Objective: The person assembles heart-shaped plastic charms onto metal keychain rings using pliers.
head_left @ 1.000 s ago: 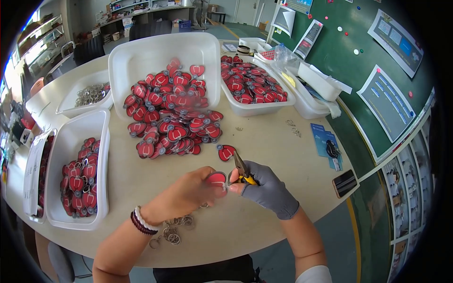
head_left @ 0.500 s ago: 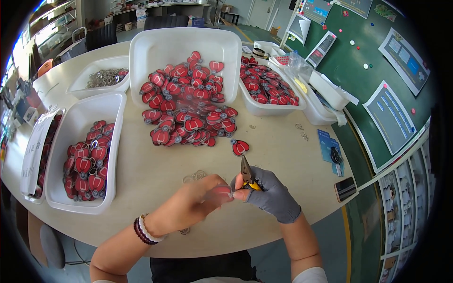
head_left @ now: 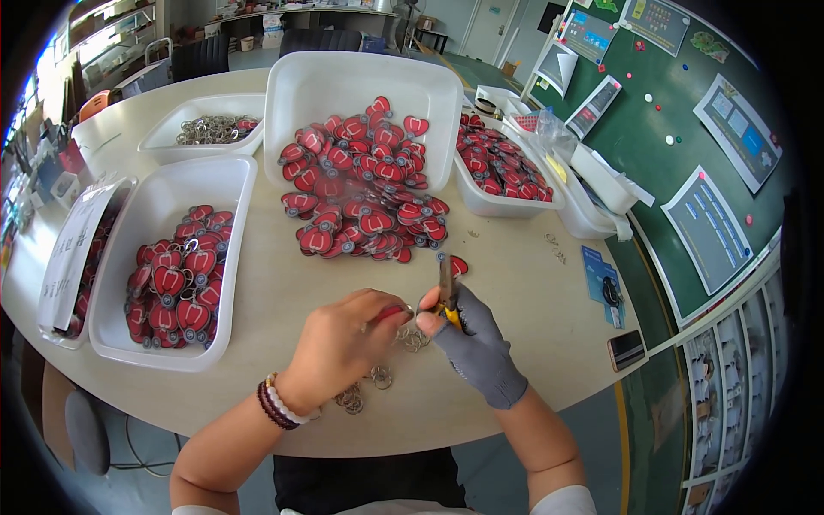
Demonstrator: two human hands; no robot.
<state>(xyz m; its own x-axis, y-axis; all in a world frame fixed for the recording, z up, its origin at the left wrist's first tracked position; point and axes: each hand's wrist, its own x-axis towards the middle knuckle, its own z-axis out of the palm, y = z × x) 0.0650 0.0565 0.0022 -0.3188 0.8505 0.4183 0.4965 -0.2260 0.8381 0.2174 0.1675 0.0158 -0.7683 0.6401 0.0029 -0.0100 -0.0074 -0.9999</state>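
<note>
Round and pale, the worktable [head_left: 257, 283] fills most of what I can see from where I stand, with a green notice board on the wall behind it. At nine o'clock a white tray [head_left: 227, 257] holds finished red heart charms, and at eleven o'clock a smaller tray of key rings [head_left: 215, 129] waits. Toward twelve o'clock a tipped white tub [head_left: 360, 81] spills a heap of red charms [head_left: 365, 197] across the tabletop.

Near the table's front edge the left hand [head_left: 339, 348], bare with beaded bracelets at the wrist, is closed in a pinch on a single red charm [head_left: 388, 314], only a sliver of it showing between thumb and fingers. Loose metal rings [head_left: 365, 388] lie just beneath, at six o'clock from that hand. Just to the right, the right hand [head_left: 472, 343], in a grey glove, is clenched round the yellow handles of small pliers [head_left: 445, 287], their nose pointing up toward twelve o'clock; whether the tips bite on a ring I cannot tell.

To my eye the work goes best if the charm is held steady with its eyelet turned toward the pliers, and the ring is opened only slightly, so it springs shut cleanly without scratching the red face.
</note>
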